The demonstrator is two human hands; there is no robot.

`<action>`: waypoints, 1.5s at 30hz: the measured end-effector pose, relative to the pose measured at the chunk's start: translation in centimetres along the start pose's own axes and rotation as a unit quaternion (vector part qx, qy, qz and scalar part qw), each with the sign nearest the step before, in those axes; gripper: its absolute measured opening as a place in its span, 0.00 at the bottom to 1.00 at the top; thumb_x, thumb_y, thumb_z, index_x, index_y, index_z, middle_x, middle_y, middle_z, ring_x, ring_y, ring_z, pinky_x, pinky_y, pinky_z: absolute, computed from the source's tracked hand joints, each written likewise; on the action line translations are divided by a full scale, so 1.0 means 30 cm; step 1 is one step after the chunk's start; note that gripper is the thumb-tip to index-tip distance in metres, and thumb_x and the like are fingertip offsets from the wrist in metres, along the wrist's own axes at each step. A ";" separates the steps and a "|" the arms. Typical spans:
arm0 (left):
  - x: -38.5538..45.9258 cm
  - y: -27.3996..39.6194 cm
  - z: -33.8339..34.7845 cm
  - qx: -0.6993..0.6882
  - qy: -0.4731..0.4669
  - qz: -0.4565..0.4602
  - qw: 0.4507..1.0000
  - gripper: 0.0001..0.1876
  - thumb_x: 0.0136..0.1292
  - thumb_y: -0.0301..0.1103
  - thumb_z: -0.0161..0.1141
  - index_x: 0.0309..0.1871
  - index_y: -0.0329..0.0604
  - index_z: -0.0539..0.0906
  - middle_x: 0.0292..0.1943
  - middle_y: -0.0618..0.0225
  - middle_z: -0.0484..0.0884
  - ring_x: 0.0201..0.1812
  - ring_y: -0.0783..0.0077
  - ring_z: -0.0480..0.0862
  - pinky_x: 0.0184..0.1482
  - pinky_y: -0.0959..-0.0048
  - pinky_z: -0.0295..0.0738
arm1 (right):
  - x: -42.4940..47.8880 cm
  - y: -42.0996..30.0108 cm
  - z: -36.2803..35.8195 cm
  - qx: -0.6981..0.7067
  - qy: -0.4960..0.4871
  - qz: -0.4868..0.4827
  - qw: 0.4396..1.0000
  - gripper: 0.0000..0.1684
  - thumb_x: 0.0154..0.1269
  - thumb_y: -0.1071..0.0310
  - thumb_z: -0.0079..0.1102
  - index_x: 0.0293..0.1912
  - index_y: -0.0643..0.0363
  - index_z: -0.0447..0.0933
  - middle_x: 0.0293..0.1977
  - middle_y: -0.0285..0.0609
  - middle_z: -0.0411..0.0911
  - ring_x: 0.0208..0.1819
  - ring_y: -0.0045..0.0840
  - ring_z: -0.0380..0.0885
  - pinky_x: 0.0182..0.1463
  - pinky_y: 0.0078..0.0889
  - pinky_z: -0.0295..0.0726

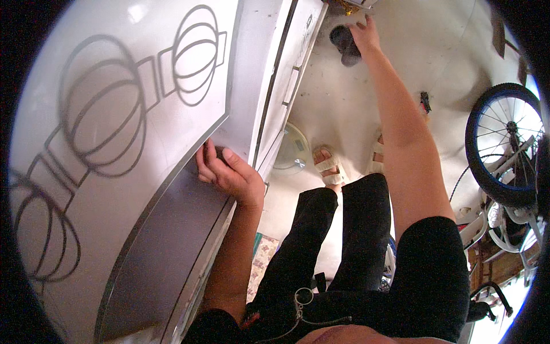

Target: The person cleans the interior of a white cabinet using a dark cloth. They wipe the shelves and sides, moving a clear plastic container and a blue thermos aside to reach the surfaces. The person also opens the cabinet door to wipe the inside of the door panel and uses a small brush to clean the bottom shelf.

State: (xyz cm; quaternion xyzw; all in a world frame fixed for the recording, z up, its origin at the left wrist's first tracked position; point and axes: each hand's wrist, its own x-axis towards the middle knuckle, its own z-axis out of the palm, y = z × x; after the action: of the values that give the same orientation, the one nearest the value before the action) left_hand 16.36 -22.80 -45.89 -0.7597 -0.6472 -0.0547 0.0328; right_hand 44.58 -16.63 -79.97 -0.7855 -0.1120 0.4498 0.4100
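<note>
My left hand (pixel 230 172) is at the grey-trimmed edge of a white panel (pixel 167 124) printed with grey lantern-like outlines. Its fingers are curled and the fingertips touch or nearly touch that edge. A dark patch shows between thumb and fingers, and I cannot tell whether it is a thing or shadow. My right arm stretches far forward, low over the floor. At its end my right hand (pixel 365 36) overlaps the side of a dark, rounded, two-lobed item (pixel 343 43), possibly footwear. One finger points away from it; whether the others grip it is unclear.
A white cabinet side (pixel 292 73) runs along my left. A round glass scale (pixel 292 148) lies by my sandalled foot (pixel 327 165). A small black-and-red item (pixel 424 102) is on the pale floor (pixel 326 103). To the right stands a bicycle wheel (pixel 477 172). A yellow item (pixel 350 8) shows at the top.
</note>
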 end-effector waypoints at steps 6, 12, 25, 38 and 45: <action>0.015 0.037 0.015 -0.029 0.011 0.005 0.999 0.19 0.74 0.36 0.45 0.61 0.32 0.72 0.63 0.45 0.68 0.62 0.44 0.67 0.65 0.49 0.58 | -0.505 0.050 -0.200 0.191 -0.088 0.200 0.957 0.19 0.66 0.57 0.60 0.50 0.60 0.82 0.41 0.41 0.83 0.41 0.27 0.80 0.48 0.32 0.78; 0.019 0.003 0.006 -0.062 0.034 0.004 0.997 0.19 0.74 0.38 0.45 0.60 0.34 0.72 0.61 0.46 0.71 0.62 0.46 0.69 0.62 0.50 0.57 | -1.138 -0.341 -0.283 0.216 -0.256 0.182 0.924 0.20 0.74 0.57 0.53 0.53 0.62 0.79 0.46 0.38 0.79 0.49 0.21 0.76 0.56 0.23 0.72; -0.372 0.031 -0.241 -0.414 -0.101 -0.158 0.890 0.20 0.77 0.34 0.46 0.67 0.33 0.64 0.60 0.49 0.72 0.60 0.60 0.74 0.64 0.61 0.67 | -1.259 -0.786 0.142 0.045 -0.283 -0.287 0.914 0.15 0.69 0.63 0.55 0.51 0.57 0.80 0.40 0.48 0.84 0.40 0.33 0.83 0.49 0.33 0.80; -0.505 -0.190 -0.398 -0.460 -0.161 -0.292 0.823 0.20 0.77 0.34 0.48 0.68 0.39 0.65 0.53 0.59 0.77 0.55 0.68 0.77 0.59 0.65 0.74 | -1.379 -0.946 0.553 -0.161 -0.186 -0.437 0.865 0.24 0.67 0.49 0.56 0.58 0.50 0.75 0.49 0.50 0.79 0.49 0.45 0.80 0.50 0.49 0.80; -0.695 -0.234 -0.447 -0.489 -0.273 -0.350 0.751 0.19 0.77 0.34 0.48 0.67 0.38 0.66 0.54 0.55 0.77 0.57 0.66 0.77 0.62 0.64 0.74 | -1.274 -0.717 0.480 -0.469 -0.203 -0.580 0.634 0.21 0.66 0.58 0.53 0.58 0.45 0.76 0.59 0.40 0.74 0.65 0.36 0.68 0.71 0.49 0.61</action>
State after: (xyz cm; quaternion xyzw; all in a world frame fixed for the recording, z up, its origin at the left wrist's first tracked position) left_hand 5.62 -43.70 -35.34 -0.3752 -0.7340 -0.1620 -0.5424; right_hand 15.43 -15.90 -44.18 -0.5343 -0.8208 0.1543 0.1303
